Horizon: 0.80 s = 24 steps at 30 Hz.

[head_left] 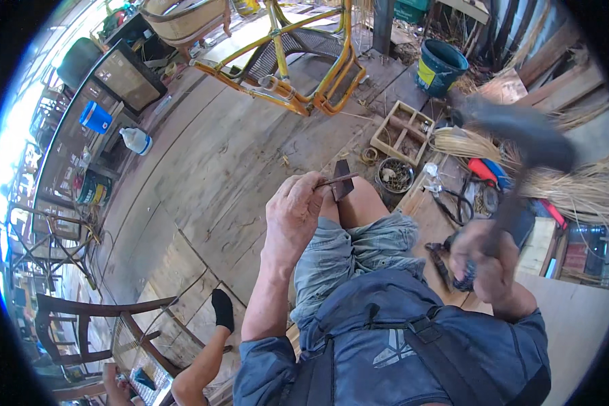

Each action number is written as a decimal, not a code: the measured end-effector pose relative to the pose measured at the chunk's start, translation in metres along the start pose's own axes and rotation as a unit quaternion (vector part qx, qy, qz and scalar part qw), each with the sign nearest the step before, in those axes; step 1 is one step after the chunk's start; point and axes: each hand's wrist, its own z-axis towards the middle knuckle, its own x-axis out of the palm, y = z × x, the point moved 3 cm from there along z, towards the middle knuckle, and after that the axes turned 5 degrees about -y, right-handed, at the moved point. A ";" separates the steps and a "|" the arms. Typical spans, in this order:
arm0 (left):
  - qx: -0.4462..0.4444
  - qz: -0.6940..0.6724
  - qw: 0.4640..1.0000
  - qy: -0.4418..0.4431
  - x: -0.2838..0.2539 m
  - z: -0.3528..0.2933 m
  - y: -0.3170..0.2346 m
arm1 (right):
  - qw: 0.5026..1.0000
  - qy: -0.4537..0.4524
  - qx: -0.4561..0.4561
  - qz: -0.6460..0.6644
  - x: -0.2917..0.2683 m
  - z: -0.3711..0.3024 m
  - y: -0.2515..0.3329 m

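Note:
My left hand (292, 215) pinches a thin dark metal strip (338, 180) that sticks out to the right, just above my bare knee (358, 203). A small dark wedge-shaped piece (342, 181) stands at the strip's far end. My right hand (484, 260) grips the handle of a hammer (514, 139), raised above the wooden platform; its head is blurred by motion. I sit in grey shorts and a blue shirt.
A wooden compartment tray (402, 132), a round tin of small parts (394, 174), cane bundles (561, 179), cutters and a red-handled tool (482, 169) lie at the right. A yellow rattan chair frame (298, 61) stands ahead. Another person's leg in a black sock (221, 310) is lower left.

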 end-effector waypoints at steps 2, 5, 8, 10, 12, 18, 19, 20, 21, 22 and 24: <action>-0.001 -0.003 1.000 0.001 -0.001 -0.001 0.002 | 0.984 -0.126 0.050 -0.115 0.006 -0.014 0.004; -0.007 -0.011 1.000 0.001 0.001 -0.009 0.007 | 0.838 -0.080 0.233 -0.487 0.006 -0.007 -0.011; -0.015 -0.009 1.000 0.003 0.000 -0.009 0.010 | 0.878 -0.194 0.266 -0.347 0.008 -0.009 -0.003; -0.004 0.001 1.000 0.002 0.000 -0.011 0.012 | 0.910 -0.280 0.235 -0.196 0.016 -0.003 0.014; -0.007 -0.019 1.000 0.006 0.003 -0.005 0.007 | 0.985 -0.138 0.104 -0.022 -0.001 -0.016 0.015; -0.010 -0.019 0.999 0.029 0.001 -0.012 0.009 | 0.836 -0.121 0.283 -0.455 -0.003 -0.018 -0.027; -0.013 -0.010 1.000 0.021 -0.001 -0.006 0.011 | 0.856 -0.151 0.271 -0.414 -0.006 -0.009 -0.024; -0.020 -0.015 0.999 0.023 -0.003 -0.008 0.013 | 0.871 -0.186 0.272 -0.364 0.002 -0.008 -0.017; -0.027 -0.019 0.999 0.026 -0.004 -0.010 0.013 | 0.883 -0.220 0.273 -0.312 0.010 -0.007 -0.010; -0.028 -0.031 0.999 0.023 -0.002 -0.008 0.012 | 0.892 -0.222 0.237 -0.315 0.012 -0.009 0.005; -0.026 -0.041 0.999 0.023 0.000 -0.004 0.010 | 0.972 -0.180 0.124 -0.081 0.004 -0.021 0.009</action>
